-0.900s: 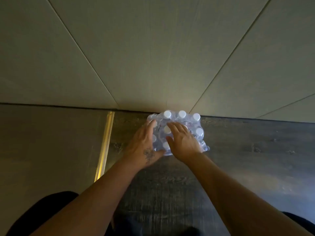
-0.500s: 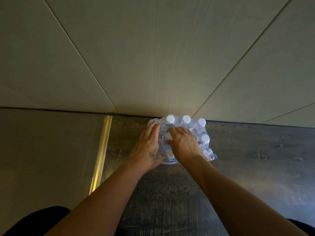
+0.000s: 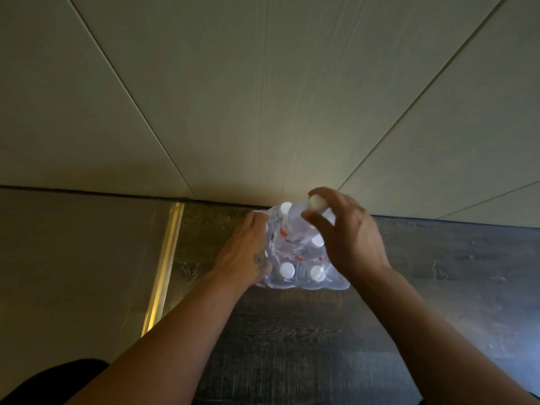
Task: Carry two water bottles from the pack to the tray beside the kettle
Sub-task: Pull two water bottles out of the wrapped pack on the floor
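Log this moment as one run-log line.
right hand: lifting bottle by neck | left hand: steadying pack | tray: not in view

Two bare forearms reaching forward. Left hand (image 3: 245, 252), tattooed on its back, pressed flat, fingers together. Right hand (image 3: 347, 232) raised higher, fingers curled closed around a clear plastic bottle (image 3: 295, 226).
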Demonstrator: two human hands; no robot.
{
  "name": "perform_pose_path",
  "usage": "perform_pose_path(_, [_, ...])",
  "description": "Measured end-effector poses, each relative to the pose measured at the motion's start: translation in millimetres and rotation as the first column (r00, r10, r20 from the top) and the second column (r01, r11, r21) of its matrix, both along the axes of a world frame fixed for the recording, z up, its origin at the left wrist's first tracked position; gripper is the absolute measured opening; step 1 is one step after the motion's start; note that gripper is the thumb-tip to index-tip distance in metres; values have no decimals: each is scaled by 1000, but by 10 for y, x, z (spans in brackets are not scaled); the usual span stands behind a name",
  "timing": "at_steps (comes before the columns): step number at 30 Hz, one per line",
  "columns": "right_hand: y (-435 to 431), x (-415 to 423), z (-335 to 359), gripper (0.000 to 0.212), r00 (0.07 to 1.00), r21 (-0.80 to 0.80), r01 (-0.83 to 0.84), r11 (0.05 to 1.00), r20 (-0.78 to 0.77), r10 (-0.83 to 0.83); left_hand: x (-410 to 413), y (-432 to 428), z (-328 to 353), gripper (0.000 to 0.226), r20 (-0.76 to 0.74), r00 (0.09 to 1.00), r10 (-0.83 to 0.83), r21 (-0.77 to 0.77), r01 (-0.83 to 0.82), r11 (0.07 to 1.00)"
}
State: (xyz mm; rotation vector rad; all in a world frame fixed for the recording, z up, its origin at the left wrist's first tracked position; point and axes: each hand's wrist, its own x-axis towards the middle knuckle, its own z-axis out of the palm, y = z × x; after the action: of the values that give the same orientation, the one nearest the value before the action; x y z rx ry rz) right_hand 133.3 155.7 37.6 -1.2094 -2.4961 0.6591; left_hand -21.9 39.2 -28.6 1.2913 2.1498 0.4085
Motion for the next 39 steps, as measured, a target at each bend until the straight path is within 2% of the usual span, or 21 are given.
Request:
perform_pose_path(3, [139,52,188,28,986,-27,102,994,-126,-105,8,23,-5,88,-18,1000,-5,-4,5,1000])
perform_pose_path(5, [209,67,276,26,973,-84,128,988,-182,-142,32,55,5,100,-9,1000,-24,-7,24,1000])
perform_pose_path(8, [243,57,365,26,957,-112,127,986,-247,-151,73,117,99,124,107,994,-36,-5,37,999])
perform_pose_path(9, [239,44,391,26,953,-110,121,986,-265,-147,88,145,131,125,133,991,-30,27,27,999])
perform_pose_path(12, [230,5,489,22,939,-131,103,986,-315,-140,136,201,194,93,253,967,34,202,-87,976])
perform_pose_path(13, [225,-12,525,21,931,-150,90,985,-338,-137,141,211,213,91,305,951,49,220,-120,968])
perform_pose_path(16, [210,-50,607,19,904,-178,59,982,-408,-128,138,247,220,105,393,917,71,181,-153,972])
perform_pose_path(21, [249,-65,566,29,893,-155,49,987,-436,-113,108,214,226,85,451,888,87,180,-186,966])
perform_pose_path(23, [298,-23,486,40,917,-166,20,986,-389,-84,93,182,241,79,484,866,123,172,-232,957])
perform_pose_path(26, [385,95,255,53,983,-205,-36,978,-185,-3,57,185,275,78,535,824,185,169,-319,933])
perform_pose_path(28, [417,159,65,51,995,-226,-70,972,49,83,44,217,323,82,565,796,216,171,-369,914])
perform_pose_path(30, [403,173,-121,40,947,-247,-103,964,271,171,34,239,369,97,596,768,234,166,-403,900])
perform_pose_path(31, [382,173,-209,33,925,-262,-117,958,323,201,31,244,387,101,606,758,242,160,-415,896])
perform_pose_path(34, [287,170,-424,42,898,-272,-152,950,365,247,33,246,409,100,607,754,253,158,-426,891])
perform_pose_path(39, [188,214,-714,52,886,-177,-178,968,399,236,24,237,395,97,606,753,257,150,-425,893])
